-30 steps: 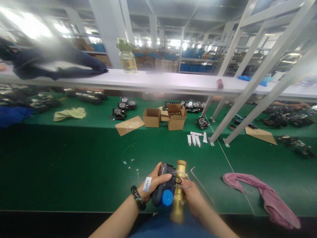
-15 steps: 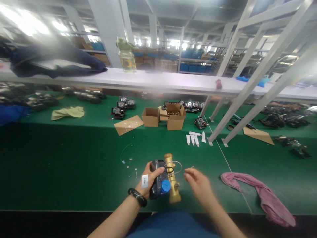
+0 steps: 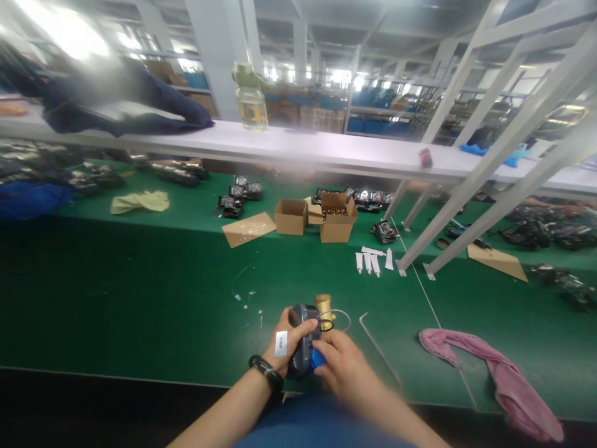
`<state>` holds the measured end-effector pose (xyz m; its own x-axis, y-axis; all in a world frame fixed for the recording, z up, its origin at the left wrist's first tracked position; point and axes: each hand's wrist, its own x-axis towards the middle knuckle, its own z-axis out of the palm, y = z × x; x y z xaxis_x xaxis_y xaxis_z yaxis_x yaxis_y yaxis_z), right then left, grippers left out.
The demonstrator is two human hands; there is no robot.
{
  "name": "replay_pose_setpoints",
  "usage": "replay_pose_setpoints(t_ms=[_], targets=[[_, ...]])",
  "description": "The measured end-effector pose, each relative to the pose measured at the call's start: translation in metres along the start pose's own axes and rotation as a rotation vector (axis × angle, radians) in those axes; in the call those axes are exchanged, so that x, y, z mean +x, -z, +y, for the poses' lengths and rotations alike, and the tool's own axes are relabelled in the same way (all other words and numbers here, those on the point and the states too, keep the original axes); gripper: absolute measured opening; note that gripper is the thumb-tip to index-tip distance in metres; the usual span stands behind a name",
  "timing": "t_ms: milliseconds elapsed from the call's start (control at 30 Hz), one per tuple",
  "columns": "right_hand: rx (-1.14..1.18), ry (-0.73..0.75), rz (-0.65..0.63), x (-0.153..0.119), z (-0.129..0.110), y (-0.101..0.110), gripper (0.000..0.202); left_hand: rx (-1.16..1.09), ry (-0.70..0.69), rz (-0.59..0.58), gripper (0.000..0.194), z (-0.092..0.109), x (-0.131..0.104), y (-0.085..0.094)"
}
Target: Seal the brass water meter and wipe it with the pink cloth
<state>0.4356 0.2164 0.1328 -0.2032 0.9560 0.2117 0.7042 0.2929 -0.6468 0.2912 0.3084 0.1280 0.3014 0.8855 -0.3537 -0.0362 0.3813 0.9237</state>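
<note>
From my feed I look across a long bench (image 3: pixel 116 298) covered in green matting, its near edge running along the bottom of the view. Above its far side runs a pale shelf (image 3: pixel 326 152), carried on slanted white metal struts (image 3: pixel 471 205) whose feet stand on the green surface to the right. A broad white column (image 3: pixel 219 56) rises behind the shelf on the left, with slimmer ones further back. Beyond is a big factory hall: rows of racking (image 3: pixel 373 109) stacked with blue bins and brown cartons, under a grey beamed ceiling. Daylight glares in hard at the upper left (image 3: pixel 60 34), washing out that corner, and smaller bright lights show deep in the hall.
</note>
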Motion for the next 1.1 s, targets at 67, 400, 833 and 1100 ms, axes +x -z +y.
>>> replay_pose_setpoints(t_ms=[67,400,833,1100], targets=[[-0.027,0.026,0.012,-0.002,0.002,-0.005,0.039,0.006,0.012,0.001,0.057,-0.001,0.000,0.001],[-0.294,-0.119,0.092,0.003,0.013,-0.023,0.051,-0.067,0.109,0.112,0.050,-0.009,-0.006,-0.015],[-0.167,0.128,-0.138,-0.005,0.010,0.011,0.042,0.012,-0.028,-0.006,0.048,-0.008,-0.004,-0.007],[-0.381,0.008,-0.047,-0.012,0.019,-0.026,0.055,0.021,0.025,0.025,0.053,-0.018,-0.004,-0.009]])
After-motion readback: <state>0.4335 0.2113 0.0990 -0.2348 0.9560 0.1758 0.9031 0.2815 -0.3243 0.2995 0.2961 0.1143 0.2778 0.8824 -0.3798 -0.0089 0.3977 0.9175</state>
